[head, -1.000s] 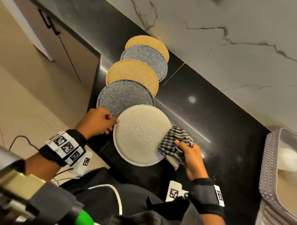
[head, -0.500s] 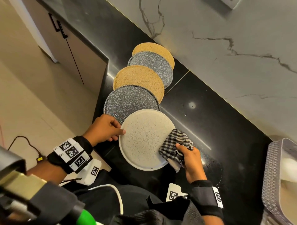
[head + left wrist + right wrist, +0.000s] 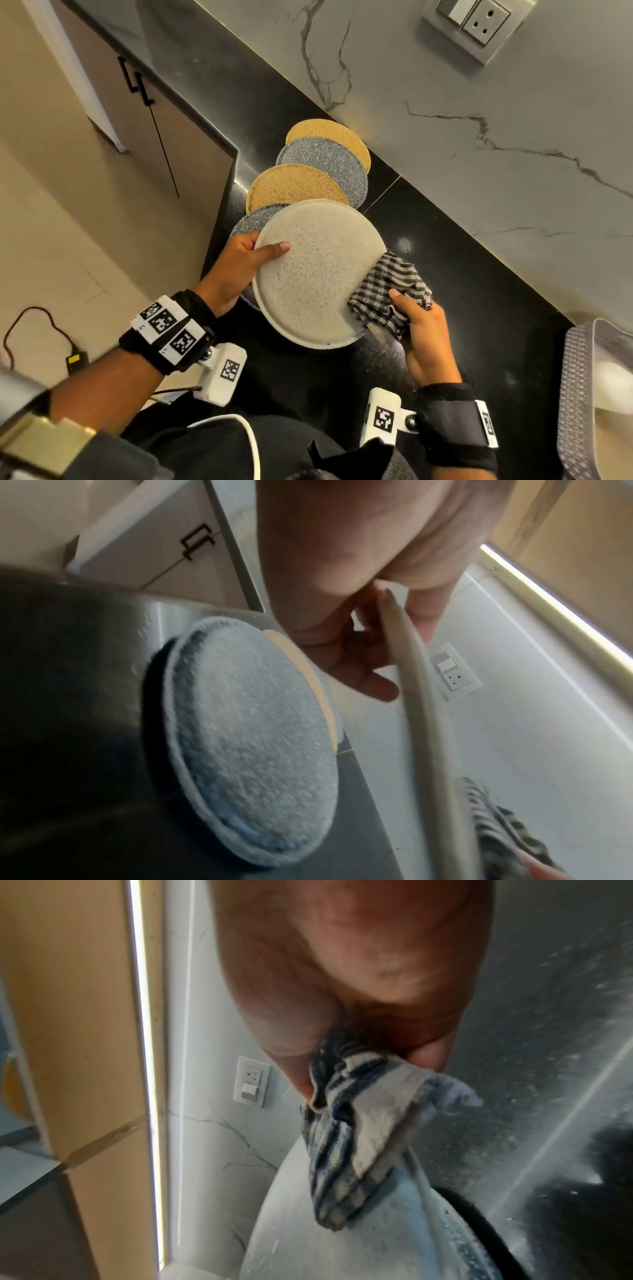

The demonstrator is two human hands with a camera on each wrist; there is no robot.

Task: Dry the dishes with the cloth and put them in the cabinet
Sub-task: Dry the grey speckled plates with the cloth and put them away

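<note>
Above the black counter (image 3: 462,260) | left hand (image 3: 236,270) grips the white plate (image 3: 315,274) at its left rim, thumb on top, plate raised and tilted | right hand (image 3: 424,339) clutches the checked cloth (image 3: 387,294) against the plate's right edge | four other plates (image 3: 322,168) overlap in a row behind, on the counter.

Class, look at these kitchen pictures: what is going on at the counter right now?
A person is drying dishes. The left hand grips the rim of a white speckled plate, held above the black counter. The right hand holds a checked cloth against the plate's right edge. Four more plates, two grey and two tan, lie overlapping in a row on the counter behind it. The cabinet doors look closed.
</note>
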